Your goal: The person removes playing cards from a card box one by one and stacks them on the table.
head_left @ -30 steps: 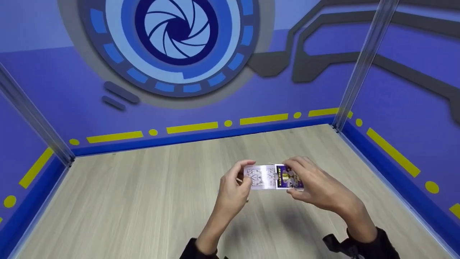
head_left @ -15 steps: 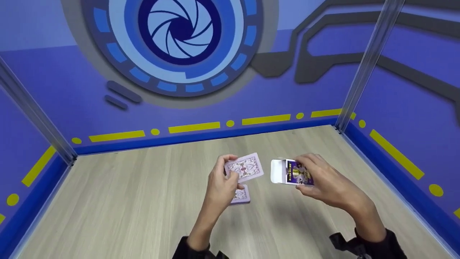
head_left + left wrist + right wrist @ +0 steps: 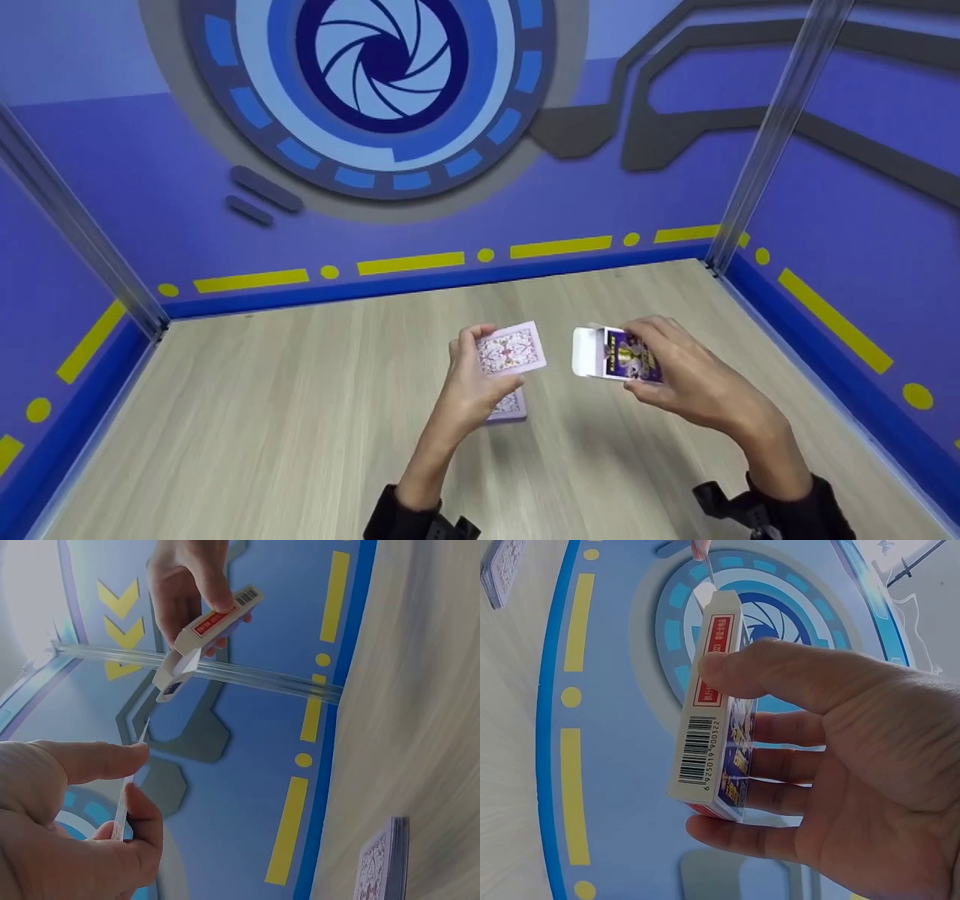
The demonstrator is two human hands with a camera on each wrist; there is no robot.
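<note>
In the head view my left hand (image 3: 478,382) holds a thin packet of playing cards (image 3: 514,350), patterned backs facing up. The left wrist view shows these cards edge-on, pinched between thumb and fingers. A thicker deck (image 3: 510,405) of the same cards lies on the table below that hand, partly hidden by it. To the right, my right hand (image 3: 697,375) grips a card box (image 3: 631,354) by its sides, above the table. Its white flap (image 3: 587,352) stands open toward the cards, with a gap between them. A barcode side of the box (image 3: 697,750) faces the right wrist camera.
The wood-grain table (image 3: 315,390) is bounded by blue-purple printed walls (image 3: 420,225). Clear corner posts (image 3: 780,135) rise at the back corners. Dark straps with small devices (image 3: 750,510) sit on both wrists.
The cards and the box, joined end to end a second ago, have come apart, the left hand moving left and the right hand right. The deck below has come into sight. The left thumb has shifted lower.
</note>
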